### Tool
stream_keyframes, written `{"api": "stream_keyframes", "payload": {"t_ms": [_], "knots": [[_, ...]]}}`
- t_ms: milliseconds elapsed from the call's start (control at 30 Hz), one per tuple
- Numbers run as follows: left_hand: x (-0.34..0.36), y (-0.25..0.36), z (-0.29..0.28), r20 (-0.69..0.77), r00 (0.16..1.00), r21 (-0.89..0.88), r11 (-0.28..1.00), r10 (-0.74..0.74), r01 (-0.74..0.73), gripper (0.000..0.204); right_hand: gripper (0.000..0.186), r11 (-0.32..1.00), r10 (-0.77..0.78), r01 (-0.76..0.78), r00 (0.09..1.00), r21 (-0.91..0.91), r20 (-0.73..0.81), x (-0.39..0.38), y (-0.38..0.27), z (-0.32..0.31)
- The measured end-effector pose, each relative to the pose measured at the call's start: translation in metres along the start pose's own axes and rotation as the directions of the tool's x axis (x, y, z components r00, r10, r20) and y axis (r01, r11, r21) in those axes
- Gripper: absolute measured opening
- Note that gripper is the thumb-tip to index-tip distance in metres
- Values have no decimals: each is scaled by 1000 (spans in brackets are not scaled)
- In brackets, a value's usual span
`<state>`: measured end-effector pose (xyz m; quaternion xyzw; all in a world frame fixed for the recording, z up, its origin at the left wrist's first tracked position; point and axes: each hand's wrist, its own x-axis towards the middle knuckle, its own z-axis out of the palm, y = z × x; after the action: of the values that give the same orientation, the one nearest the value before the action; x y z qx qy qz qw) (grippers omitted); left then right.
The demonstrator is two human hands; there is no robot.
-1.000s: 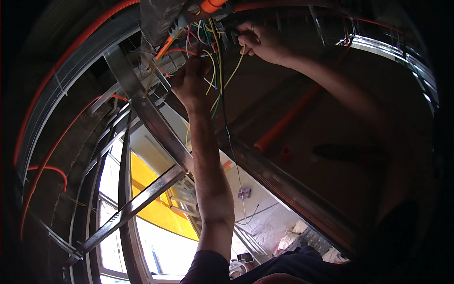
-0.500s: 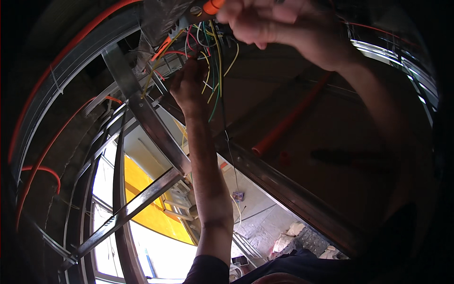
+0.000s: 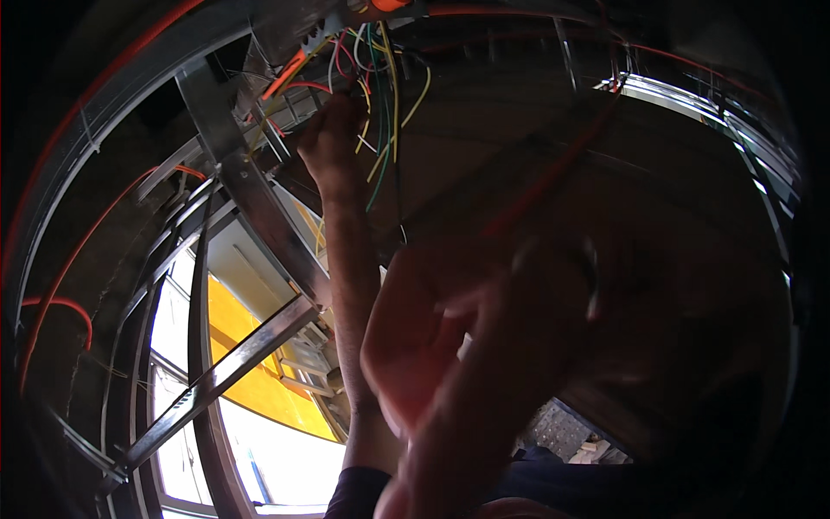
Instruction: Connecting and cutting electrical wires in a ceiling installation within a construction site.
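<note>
Up among a bundle of coloured wires (image 3: pixel 393 95), my left hand (image 3: pixel 328 138) has its fingers closed round some of them. The wires, yellow, green, red and white, hang from beside a dark fitting with orange conduit (image 3: pixel 389 4). My right hand (image 3: pixel 458 346) is large and close to the camera below the wires, curled but blurred and in shadow, and I cannot make out whether anything is in it.
Metal framing (image 3: pixel 242 216) crosses the left side, with thin red conduit (image 3: pixel 60 259) along it. A dark board (image 3: pixel 674 208) fills the right. Through the frame below show a yellow panel (image 3: pixel 259 389), bright openings and a cluttered floor (image 3: pixel 566 432).
My right hand has left the wires at the top, come close to the camera and dropped to the lower middle. My left hand stays at the wires; the view has shifted slightly.
</note>
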<state>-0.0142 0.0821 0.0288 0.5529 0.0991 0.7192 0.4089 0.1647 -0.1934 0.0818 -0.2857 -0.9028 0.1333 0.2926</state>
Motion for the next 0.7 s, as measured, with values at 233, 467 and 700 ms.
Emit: {"api": "stream_keyframes", "payload": {"t_ms": [233, 467, 700], "knots": [[-5, -6, 2, 23, 1000, -70, 998, 11, -9, 28, 17, 998, 56, -55, 997, 15, -53, -6, -4, 3], [-6, -4, 4, 29, 999, -93, 995, -20, 23, 27, 17, 996, 87, -84, 991, 25, -98, -11, -4, 5], [-4, -3, 8, 26, 1000, -135, 991, 6, -2, 26, 18, 994, 98, -93, 989, 49, -114, -8, -5, 10]]}}
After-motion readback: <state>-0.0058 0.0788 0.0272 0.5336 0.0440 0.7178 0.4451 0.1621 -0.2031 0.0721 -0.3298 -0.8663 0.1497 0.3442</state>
